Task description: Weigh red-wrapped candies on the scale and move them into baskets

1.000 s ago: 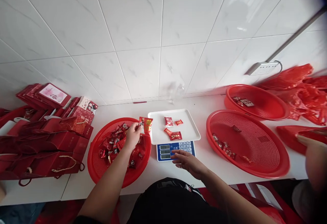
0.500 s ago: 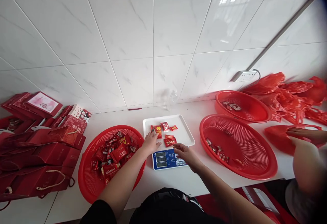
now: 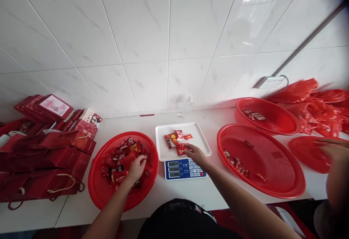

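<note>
My left hand (image 3: 136, 167) reaches down into a red mesh basket (image 3: 103, 191) and its fingers curl over the red wrapped candies (image 3: 120, 161) heaped there. My right hand (image 3: 195, 154) lies over the front of the white scale tray (image 3: 200, 137). Its fingers are stretched out, with the tips touching a red candy packet (image 3: 181, 149). Several more packets (image 3: 174, 138) lie in the middle of the tray. The scale's blue keypad and displays (image 3: 184, 168) sit just under my right wrist.
A large red basket (image 3: 272, 173) with a few candies stands to the right, with another red basket (image 3: 275, 117) behind it. Red plastic bags (image 3: 313, 99) pile up at far right, where another person's hand (image 3: 331, 149) rests on a red lid. Red gift bags (image 3: 40, 152) crowd the left.
My left hand has left the scale tray, where it put down a packet, and gone back into the left basket. My right hand has slid from the keypad up onto the tray.
</note>
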The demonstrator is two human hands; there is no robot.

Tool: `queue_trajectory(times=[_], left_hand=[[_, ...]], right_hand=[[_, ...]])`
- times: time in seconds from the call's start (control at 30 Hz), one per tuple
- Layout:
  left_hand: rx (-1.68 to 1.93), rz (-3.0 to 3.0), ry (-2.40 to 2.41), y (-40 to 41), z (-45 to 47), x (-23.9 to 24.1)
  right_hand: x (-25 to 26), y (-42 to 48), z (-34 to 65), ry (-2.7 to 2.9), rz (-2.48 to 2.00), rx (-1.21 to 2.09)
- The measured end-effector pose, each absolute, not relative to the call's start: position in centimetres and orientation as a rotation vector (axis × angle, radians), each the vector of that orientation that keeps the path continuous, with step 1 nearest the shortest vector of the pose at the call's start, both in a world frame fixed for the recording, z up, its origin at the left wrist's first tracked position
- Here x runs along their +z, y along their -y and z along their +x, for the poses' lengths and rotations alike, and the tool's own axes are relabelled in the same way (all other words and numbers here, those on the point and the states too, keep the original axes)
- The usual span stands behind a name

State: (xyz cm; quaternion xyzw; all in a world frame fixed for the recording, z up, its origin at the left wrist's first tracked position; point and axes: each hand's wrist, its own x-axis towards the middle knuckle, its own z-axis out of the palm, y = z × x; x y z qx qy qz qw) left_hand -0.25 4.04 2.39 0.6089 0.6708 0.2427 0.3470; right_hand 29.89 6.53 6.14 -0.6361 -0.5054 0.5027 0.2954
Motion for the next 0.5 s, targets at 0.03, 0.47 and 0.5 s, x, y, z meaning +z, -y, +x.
queue_trajectory(times=[0.03,0.47,0.5], left_hand=[[0.533,1.552,-1.795,-3.2,-1.6,1.5],[-0.061,1.602,-1.900,-2.4,-2.0,0.4],[-0.099,1.612,-1.898,-2.9,-1.6,0.6]], right_hand=[[5.9,-6.3,30.1,1.331,-1.686,1.351],[6.3,-2.1,29.7,1.405,-1.601,1.629],[6.3,-2.0,29.7,1.443,-1.597,1.618]])
